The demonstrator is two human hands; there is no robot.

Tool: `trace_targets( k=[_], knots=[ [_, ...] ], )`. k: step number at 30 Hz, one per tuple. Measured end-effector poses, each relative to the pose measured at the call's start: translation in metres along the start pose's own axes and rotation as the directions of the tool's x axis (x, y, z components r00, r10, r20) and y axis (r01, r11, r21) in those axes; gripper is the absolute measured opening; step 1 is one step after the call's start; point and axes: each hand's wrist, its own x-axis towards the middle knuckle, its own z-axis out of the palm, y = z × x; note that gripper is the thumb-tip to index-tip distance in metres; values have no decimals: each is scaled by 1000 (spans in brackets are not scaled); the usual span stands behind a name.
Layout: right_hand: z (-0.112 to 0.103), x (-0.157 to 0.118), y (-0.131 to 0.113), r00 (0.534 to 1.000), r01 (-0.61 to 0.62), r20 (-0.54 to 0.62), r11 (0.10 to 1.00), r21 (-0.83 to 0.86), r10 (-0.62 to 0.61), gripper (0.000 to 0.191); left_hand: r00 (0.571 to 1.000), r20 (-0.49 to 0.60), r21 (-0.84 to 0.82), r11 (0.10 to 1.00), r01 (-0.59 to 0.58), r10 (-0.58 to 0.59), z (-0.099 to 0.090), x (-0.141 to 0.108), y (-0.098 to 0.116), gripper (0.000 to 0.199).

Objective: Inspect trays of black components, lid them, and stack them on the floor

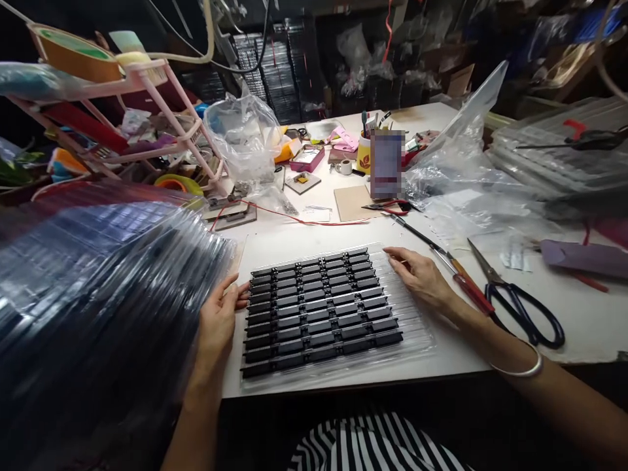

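A clear plastic tray [417,343] lies on the white table in front of me, near its front edge. Rows of black comb-like plastic parts [318,304] fill most of it, while a strip along its right side shows bare ridges. At the tray's left edge, my left hand [220,311] grips the rim with thumb and fingers. My right hand [417,271] is closed at the far right corner, its fingertips on the rim. A tall stack of clear trays with dark contents [112,314] stands left of my left hand, blurred.
Right of the tray lie big scissors [515,301] and a red-handled tool [471,291]. Red-handled pliers [392,207] and a phone-like upright screen [386,163] are farther back. A pink rack [181,124] stands at left; plastic sheeting [471,190] covers the right side.
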Motion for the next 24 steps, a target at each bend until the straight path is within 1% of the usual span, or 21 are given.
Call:
trace_targets(
  k=[2, 3, 4, 6, 8, 10, 12, 13, 18, 21, 24],
  knots=[
    [-3, -5, 1, 999, -47, 34, 986, 162, 42, 34, 999, 14, -96, 995, 33, -32, -2, -2, 2, 43],
    [-5, -6, 1, 996, -86, 57, 958, 273, 74, 33, 999, 22, -156, 987, 48, -45, -3, -2, 4, 41],
    [-8, -6, 1, 991, -128, 77, 912, 389, 106, 32, 998, 26, -217, 975, 56, -51, -4, -3, 6, 39],
    [-12, -4, 0, 980, -195, 94, 787, 585, 173, 31, 999, 21, -315, 948, 47, -42, -5, -4, 9, 35],
    [-15, -2, -2, 967, -234, 102, 661, 713, 233, 31, 999, 35, -383, 923, 47, -36, -6, -6, 12, 35],
    [-17, 0, -2, 950, -273, 138, 532, 802, 280, 31, 997, 64, -425, 903, 61, -37, -7, -6, 14, 37],
    [-18, 2, -2, 936, -305, 179, 441, 844, 304, 31, 996, 81, -446, 892, 67, -34, -8, -7, 15, 37],
    [-18, 2, -1, 932, -309, 183, 420, 853, 313, 30, 996, 82, -453, 889, 64, -30, -8, -8, 16, 37],
    [-19, 5, 4, 917, -300, 150, 392, 870, 369, 29, 994, 100, -480, 873, 87, -44, -5, -9, 20, 36],
    [-21, 6, 6, 907, -334, 193, 358, 872, 375, 28, 990, 87, -513, 847, 137, -108, -4, -7, 21, 32],
    [-22, 6, 8, 904, -360, 239, 333, 871, 353, 25, 971, 111, -555, 797, 238, -213, -4, -4, 22, 30]
  ],
)
